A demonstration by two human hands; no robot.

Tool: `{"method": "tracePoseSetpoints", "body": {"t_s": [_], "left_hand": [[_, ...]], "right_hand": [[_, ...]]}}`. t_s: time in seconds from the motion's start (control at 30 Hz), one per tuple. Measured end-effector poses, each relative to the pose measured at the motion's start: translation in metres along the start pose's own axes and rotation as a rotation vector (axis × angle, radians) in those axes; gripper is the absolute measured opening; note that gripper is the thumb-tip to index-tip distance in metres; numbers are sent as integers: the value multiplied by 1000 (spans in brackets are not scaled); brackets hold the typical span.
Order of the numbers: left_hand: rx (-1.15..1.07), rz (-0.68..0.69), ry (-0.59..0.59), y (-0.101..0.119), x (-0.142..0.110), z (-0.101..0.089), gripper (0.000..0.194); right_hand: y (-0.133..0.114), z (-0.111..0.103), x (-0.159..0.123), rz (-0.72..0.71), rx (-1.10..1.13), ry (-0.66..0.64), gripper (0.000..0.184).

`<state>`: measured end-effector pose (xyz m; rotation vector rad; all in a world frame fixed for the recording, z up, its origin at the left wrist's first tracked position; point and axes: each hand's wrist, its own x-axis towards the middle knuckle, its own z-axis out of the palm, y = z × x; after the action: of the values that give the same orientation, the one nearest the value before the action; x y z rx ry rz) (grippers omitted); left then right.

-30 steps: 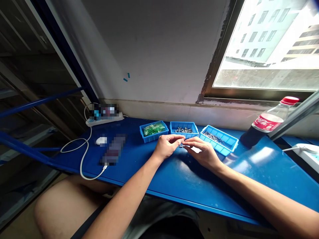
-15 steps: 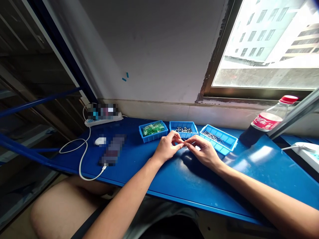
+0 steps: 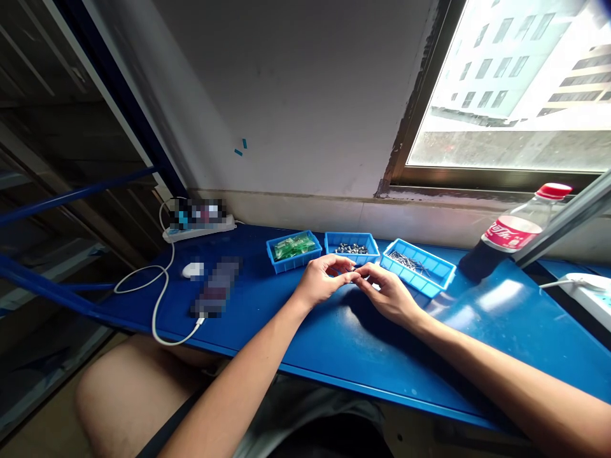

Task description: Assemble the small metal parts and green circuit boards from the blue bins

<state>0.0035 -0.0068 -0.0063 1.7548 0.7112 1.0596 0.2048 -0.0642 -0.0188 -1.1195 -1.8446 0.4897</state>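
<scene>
Fingertip to fingertip, my left hand (image 3: 325, 278) and my right hand (image 3: 386, 289) meet above the blue table (image 3: 329, 337). Both are closed in a pinch around something small, mostly hidden by the fingers, so its kind cannot be made out. Just behind them is a blue bin (image 3: 370, 240) of small dark metal pieces, perhaps nuts. Beyond my right hand, another blue bin (image 3: 442, 273) holds thin metal screws or nails. A third blue bin (image 3: 292, 262) with green plastic pieces (image 3: 296, 245) sits beyond my left hand.
A cola bottle (image 3: 513, 229) leans in view at the right, beside a grey metal bar (image 3: 568, 213). On the left lie a blurred phone (image 3: 217, 286), its white cable (image 3: 155, 312), a white rounded object (image 3: 191, 271) and a white power strip (image 3: 203, 229).
My left fingers have shifted slightly, the index finger now stretched further toward my right hand. My right fingers have moved a little too. The bins have stayed put.
</scene>
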Motion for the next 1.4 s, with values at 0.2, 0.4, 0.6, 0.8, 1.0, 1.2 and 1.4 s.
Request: {"method": "tracePoseSetpoints", "body": {"t_s": [0.2,0.4,0.6,0.8,1.0,1.2,1.4], "left_hand": [[-83,-20,-10,-1,1,-3,25],[-49,-21,99,-3,2,-4,34],[-52,-33,104,0,2,-4,38],[-109,-14,-5,-1,1,-5,28],[-75,26,-78,0,0,-4,24],[323,165,-68,3,-3,-2,27],[506,277,-161,-9,-4,-2,31]], "right_hand": [[-1,2,-2,35,71,-18,30],[1,4,-3,16,54,-26,28],[1,3,-4,20,32,-29,27],[2,2,-2,-29,68,-73,28],[4,2,-3,15,117,-47,29],[0,0,-2,246,374,75,31],[1,-5,0,516,830,360,36]]}}
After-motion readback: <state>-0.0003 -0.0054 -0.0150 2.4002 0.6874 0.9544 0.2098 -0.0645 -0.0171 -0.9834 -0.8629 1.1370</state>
